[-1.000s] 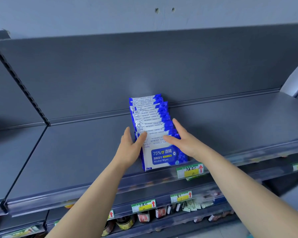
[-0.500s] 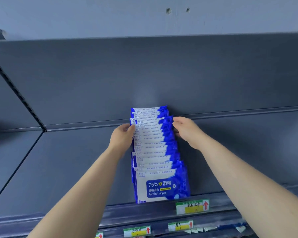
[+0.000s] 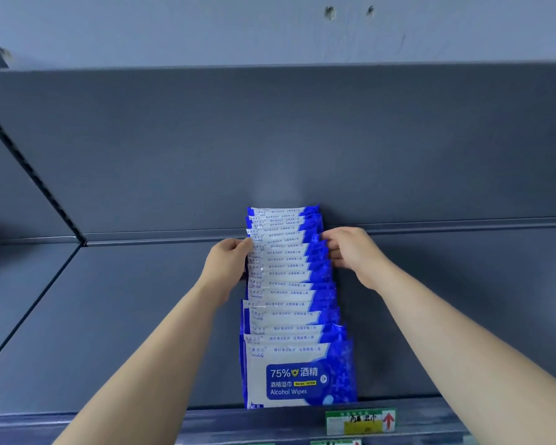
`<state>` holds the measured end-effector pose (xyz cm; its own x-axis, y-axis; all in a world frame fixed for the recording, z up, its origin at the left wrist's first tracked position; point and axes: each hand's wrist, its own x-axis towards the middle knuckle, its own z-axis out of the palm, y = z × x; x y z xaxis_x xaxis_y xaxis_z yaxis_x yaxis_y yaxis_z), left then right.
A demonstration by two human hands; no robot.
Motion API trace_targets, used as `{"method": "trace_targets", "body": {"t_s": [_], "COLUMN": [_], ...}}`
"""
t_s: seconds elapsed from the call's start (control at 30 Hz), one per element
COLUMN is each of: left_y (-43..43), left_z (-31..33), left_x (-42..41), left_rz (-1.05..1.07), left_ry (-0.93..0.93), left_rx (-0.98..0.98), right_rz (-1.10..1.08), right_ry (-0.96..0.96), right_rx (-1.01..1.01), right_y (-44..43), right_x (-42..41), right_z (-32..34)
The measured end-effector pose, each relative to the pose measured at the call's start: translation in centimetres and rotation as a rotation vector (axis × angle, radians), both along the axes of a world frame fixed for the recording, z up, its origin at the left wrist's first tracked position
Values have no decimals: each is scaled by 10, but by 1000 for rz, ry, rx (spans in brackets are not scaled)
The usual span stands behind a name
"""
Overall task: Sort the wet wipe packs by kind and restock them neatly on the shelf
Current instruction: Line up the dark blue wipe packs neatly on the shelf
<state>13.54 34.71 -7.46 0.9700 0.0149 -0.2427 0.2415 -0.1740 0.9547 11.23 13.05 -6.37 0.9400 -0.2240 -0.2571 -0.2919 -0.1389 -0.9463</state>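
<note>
A row of several blue-and-white alcohol wipe packs [image 3: 289,293] stands upright on the dark grey shelf [image 3: 126,316], running from the front lip back to the rear panel. The front pack [image 3: 299,377] shows its "75% Alcohol Wipes" label. My left hand [image 3: 227,264] presses against the left side of the row near its back. On the right side, at the same depth, my right hand [image 3: 350,252] has its fingers curled onto the pack edges. Together the hands squeeze the rear packs from both sides.
A green and yellow price tag with a red arrow [image 3: 360,420] sits on the shelf's front rail. A slotted upright [image 3: 29,171] divides this bay from the one on the left. The grey back panel [image 3: 302,139] rises behind the row.
Both hands have moved from the front packs to the back of the row. The view has tilted up and closer, so the lower shelves have dropped out of sight.
</note>
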Motion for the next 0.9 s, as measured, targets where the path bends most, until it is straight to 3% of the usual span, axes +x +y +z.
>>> {"method": "trace_targets", "body": {"t_s": [0.13, 0.33, 0.5, 0.6, 0.73, 0.9], "left_y": [-3, -21, -21, -24, -19, 2], "left_z": [9, 13, 9, 9, 17, 33], "left_x": [8, 19, 28, 29, 19, -41], "left_rz": [35, -163, -108, -155, -178, -311], "left_ry": [-69, 101, 100, 102, 48, -344], "left_rx": [138, -74, -177, -151, -30, 286], "right_rz": [-47, 223, 110, 174, 132, 162], "right_ry": [-78, 59, 31, 50, -1, -59], "right_rx": [-237, 147, 135, 202, 20, -424], "right_y": [-4, 19, 18, 21, 21, 23], "right_x": [2, 19, 28, 27, 8, -53], "right_z": [9, -2, -6, -4, 6, 28]}}
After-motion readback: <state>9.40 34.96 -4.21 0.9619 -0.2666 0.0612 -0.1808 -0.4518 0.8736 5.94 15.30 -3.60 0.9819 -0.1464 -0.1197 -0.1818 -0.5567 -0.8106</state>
